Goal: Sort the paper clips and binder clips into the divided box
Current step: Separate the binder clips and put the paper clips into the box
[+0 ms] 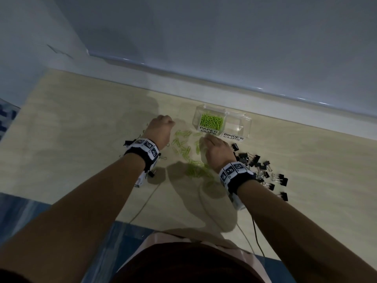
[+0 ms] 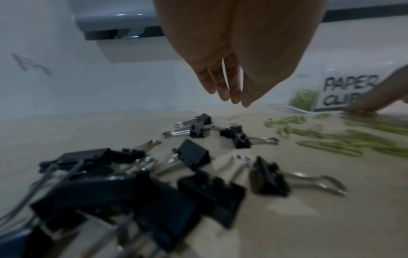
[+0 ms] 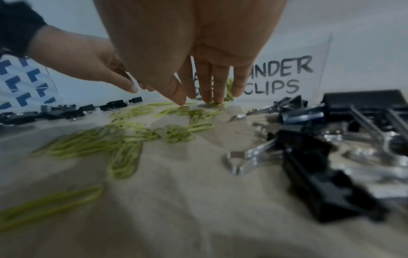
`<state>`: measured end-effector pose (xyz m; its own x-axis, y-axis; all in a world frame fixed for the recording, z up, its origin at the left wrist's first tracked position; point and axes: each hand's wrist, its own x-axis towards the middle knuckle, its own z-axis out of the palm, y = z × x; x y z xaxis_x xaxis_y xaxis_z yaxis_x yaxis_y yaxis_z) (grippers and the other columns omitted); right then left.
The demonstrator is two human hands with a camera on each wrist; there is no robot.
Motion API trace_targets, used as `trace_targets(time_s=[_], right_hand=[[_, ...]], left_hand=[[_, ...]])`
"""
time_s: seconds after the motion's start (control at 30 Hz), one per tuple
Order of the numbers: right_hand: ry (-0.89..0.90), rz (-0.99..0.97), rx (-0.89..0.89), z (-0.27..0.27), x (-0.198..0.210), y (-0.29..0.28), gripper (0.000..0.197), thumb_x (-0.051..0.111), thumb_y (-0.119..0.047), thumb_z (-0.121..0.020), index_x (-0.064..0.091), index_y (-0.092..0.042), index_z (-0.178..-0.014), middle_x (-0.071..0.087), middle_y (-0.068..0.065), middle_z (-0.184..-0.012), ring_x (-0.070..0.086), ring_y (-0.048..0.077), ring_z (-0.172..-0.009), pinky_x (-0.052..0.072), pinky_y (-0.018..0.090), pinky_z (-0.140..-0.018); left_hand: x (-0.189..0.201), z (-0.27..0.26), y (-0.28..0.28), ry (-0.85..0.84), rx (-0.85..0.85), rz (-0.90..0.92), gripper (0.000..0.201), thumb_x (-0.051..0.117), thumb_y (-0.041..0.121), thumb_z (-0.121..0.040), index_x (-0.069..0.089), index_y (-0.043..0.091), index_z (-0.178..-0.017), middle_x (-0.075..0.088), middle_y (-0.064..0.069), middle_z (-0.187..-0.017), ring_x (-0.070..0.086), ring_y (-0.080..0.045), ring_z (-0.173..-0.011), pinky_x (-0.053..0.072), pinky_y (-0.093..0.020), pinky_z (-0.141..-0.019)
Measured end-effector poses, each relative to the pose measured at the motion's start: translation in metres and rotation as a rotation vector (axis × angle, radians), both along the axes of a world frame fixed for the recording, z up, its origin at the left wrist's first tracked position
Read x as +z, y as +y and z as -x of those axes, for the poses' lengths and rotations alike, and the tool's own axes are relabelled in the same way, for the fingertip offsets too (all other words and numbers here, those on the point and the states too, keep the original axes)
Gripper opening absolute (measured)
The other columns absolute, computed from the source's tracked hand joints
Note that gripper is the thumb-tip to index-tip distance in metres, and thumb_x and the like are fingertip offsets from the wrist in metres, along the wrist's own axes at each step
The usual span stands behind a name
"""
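Note:
A clear divided box (image 1: 238, 127) stands at the back of the table; its "PAPER CLIPS" half holds green paper clips (image 1: 211, 121) and its "BINDER CLIPS" half (image 3: 287, 76) looks bare. Loose green paper clips (image 1: 183, 148) (image 3: 123, 139) lie between my hands. Black binder clips (image 1: 263, 170) (image 3: 320, 157) are piled at the right, and more binder clips (image 2: 194, 153) lie under my left wrist. My right hand (image 1: 214, 148) (image 3: 205, 97) touches paper clips on the table just in front of the box with straight fingers. My left hand (image 1: 161, 127) (image 2: 229, 94) hovers with its fingers hanging down, holding nothing.
A grey ledge (image 1: 204, 78) and wall run close behind the box. Thin cables (image 1: 142, 207) trail over the table's near edge. A blue patterned surface (image 1: 20, 211) lies below at the left. The beige tabletop (image 1: 81, 119) stretches left of my left hand.

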<state>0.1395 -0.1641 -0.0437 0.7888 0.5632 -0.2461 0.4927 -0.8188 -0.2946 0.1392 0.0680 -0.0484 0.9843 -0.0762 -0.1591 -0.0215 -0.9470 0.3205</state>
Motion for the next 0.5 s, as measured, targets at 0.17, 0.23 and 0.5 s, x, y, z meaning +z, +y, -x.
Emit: trace_targets(time_s=[0.17, 0.23, 0.5], right_hand=[[-0.028, -0.013, 0.123, 0.026, -0.001, -0.007, 0.043, 0.049, -0.004, -0.086, 0.050, -0.009, -0.129, 0.048, 0.013, -0.138, 0.048, 0.032, -0.124, 0.041, 0.048, -0.102], [-0.042, -0.007, 0.228, 0.037, -0.005, -0.013, 0.041, 0.054, -0.003, -0.083, 0.055, -0.010, -0.123, 0.054, 0.013, -0.133, 0.055, 0.034, -0.116, 0.048, 0.049, -0.095], [0.055, -0.011, 0.167, 0.004, 0.018, 0.017, 0.066, 0.048, 0.004, -0.081, 0.032, -0.012, -0.143, 0.035, 0.011, -0.149, 0.039, 0.031, -0.131, 0.039, 0.042, -0.105]], left_hand=[[-0.012, 0.027, -0.034, 0.099, -0.035, -0.017, 0.030, 0.050, 0.005, -0.089, 0.054, 0.004, -0.119, 0.050, -0.014, -0.121, 0.048, -0.031, -0.110, 0.046, -0.044, -0.091], [-0.015, 0.041, -0.045, 0.139, 0.014, 0.079, 0.018, 0.044, 0.024, -0.096, 0.053, 0.014, -0.108, 0.049, -0.006, -0.111, 0.052, -0.025, -0.099, 0.045, -0.039, -0.086], [-0.010, 0.043, -0.051, 0.081, 0.001, 0.171, 0.037, 0.048, 0.000, -0.087, 0.058, 0.006, -0.122, 0.052, -0.012, -0.120, 0.046, -0.028, -0.112, 0.041, -0.036, -0.098]])
